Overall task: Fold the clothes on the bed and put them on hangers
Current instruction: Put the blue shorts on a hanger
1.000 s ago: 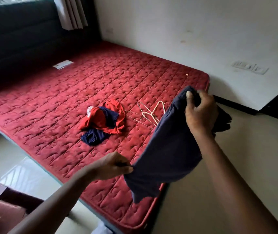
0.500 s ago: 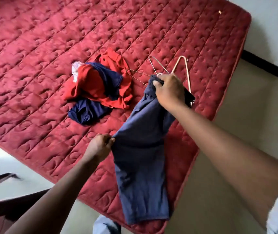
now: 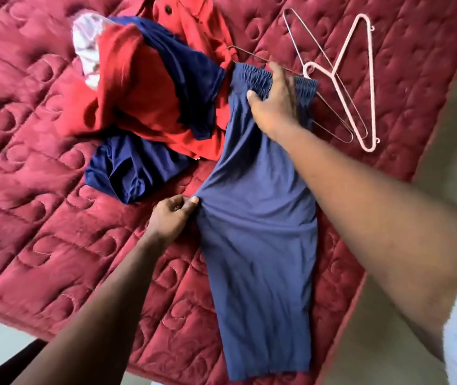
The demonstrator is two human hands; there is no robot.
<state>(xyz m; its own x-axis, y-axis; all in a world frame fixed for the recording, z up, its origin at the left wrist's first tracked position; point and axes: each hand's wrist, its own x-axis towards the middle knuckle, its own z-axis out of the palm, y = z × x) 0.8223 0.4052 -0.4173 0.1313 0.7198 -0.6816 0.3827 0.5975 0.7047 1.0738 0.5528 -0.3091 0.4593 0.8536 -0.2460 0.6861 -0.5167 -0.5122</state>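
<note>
Blue shorts (image 3: 258, 218) now lie flat on bed (image 3: 27, 190); right hand (image 3: 274, 101) flattened, fingers straight on waistband; left hand (image 3: 171, 218) still pinches edge.

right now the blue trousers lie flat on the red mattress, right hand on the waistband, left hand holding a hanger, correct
Not quite. The left hand holds no hanger: it pinches the side edge of the blue trousers. The hangers lie on the red mattress by the waistband. The right hand does rest on the waistband, as the head view shows.
</note>
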